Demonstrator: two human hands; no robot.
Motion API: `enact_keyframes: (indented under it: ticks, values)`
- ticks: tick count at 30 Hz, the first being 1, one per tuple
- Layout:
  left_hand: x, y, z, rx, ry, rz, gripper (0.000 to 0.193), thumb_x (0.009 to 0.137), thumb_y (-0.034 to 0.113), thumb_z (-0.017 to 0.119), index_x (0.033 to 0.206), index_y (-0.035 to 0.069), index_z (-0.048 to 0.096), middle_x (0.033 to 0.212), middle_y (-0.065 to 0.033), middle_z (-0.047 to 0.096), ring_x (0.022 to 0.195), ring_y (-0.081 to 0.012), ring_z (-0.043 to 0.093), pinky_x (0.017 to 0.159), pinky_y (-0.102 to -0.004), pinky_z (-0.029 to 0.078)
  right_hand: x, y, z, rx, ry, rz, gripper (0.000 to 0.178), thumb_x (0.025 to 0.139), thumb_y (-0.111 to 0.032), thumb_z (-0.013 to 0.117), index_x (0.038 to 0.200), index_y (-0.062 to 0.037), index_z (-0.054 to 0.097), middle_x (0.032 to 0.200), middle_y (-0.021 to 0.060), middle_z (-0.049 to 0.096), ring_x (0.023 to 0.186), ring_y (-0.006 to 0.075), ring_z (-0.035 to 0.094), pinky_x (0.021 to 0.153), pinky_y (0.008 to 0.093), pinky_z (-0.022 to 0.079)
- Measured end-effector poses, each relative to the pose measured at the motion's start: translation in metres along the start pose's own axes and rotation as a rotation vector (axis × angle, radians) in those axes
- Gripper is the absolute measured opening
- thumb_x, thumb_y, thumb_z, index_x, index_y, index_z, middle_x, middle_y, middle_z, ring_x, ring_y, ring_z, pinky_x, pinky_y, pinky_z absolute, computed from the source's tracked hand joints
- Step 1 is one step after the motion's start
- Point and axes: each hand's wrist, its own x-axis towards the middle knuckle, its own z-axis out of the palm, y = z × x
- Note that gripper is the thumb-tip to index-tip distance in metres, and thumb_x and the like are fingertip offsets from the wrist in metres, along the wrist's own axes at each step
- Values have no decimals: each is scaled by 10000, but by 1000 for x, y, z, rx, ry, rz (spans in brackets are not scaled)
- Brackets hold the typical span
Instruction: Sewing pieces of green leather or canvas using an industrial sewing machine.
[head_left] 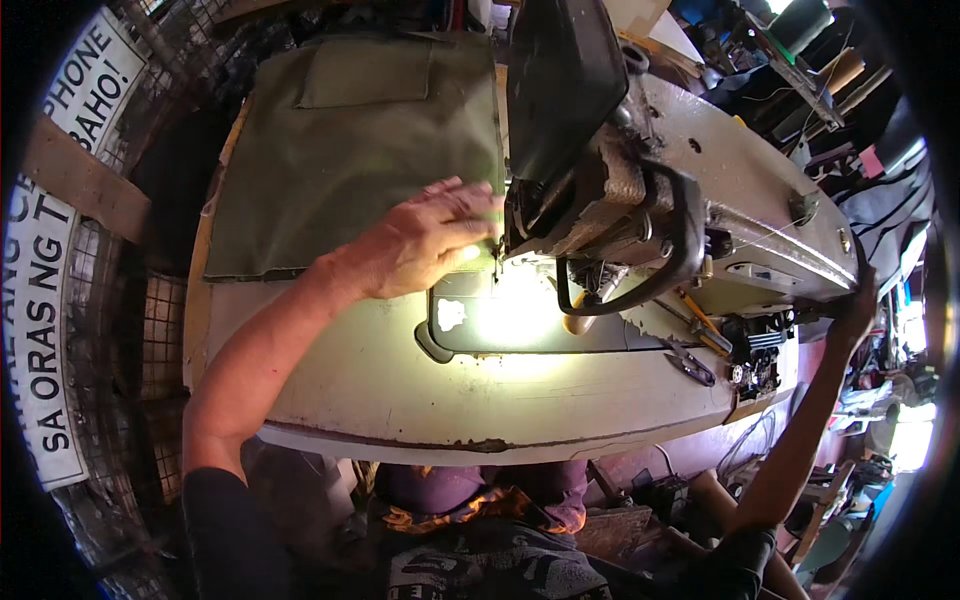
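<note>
An olive-green fabric panel [350, 180] with a pocket-like patch [365, 75] sewn at its far end lies left of the sewing machine [740, 190]. My left hand [425, 240] rests at the panel's right edge beside the needle area, fingers stretched toward the presser foot and slightly blurred. Bright lamp light washes out the machine bed [570, 335] just right of the fingertips. Far to the right, my right hand [855, 305] is curled round the handwheel at the machine's end; shadow partly hides its fingers.
Small scissors-like snips [690, 367] and a yellow-orange pencil-like stick [702, 315] lie on the white table [400, 400] near the bobbin winder [760, 355]. A wire mesh wall with signs [50, 330] stands at left. Cluttered shelves fill the right side.
</note>
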Motion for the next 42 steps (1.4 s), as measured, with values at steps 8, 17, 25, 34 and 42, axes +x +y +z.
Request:
enact_keyframes:
  ticks: [8, 17, 25, 34, 42]
  values:
    - [-8, -85, -46, 397, 83, -195, 408, 986, 278, 595, 1371, 146, 571, 1490, -76, 499, 1453, -298, 357, 1207, -462, 272, -14, -27, 78, 66, 435, 93, 434, 1013, -164, 432, 1421, -18, 458, 1392, 151, 534, 1200, 298, 558, 1032, 421, 425]
    - [-43, -146, -29, 618, -257, -498, 430, 1053, 227, 446, 1393, -27, 513, 1505, -180, 453, 1399, -343, 394, 1172, -431, 292, -107, -149, -1, -19, 459, 15, 377, 874, -101, 548, 1243, -27, 551, 1109, 156, 552, 942, 314, 527, 768, 375, 470]
    - [-129, -19, -32, 584, -133, -477, 515, 1088, 296, 359, 1548, 70, 310, 1553, -218, 361, 1438, -380, 333, 1172, -470, 293, -325, -335, -22, 658, -241, -249, 354, 733, -163, 683, 1062, -53, 620, 1176, 174, 550, 1146, 367, 540, 1012, 552, 412]
    - [-113, 173, -37, 646, -462, -749, 552, 1030, 329, 509, 1537, 165, 365, 1418, -224, 485, 1291, -429, 466, 1034, -486, 424, -351, -356, -26, 634, -263, -486, 497, 759, -250, 613, 1221, -67, 602, 1337, 183, 502, 1363, 416, 403, 1144, 582, 349]
    - [-101, 191, -32, 573, -186, -506, 444, 870, 326, 724, 1180, 27, 618, 1026, -155, 563, 1024, -349, 556, 833, -456, 498, -347, -370, -30, 292, -484, -576, 642, 856, -230, 549, 1490, -188, 452, 1568, 26, 385, 1462, 324, 321, 1202, 567, 213]
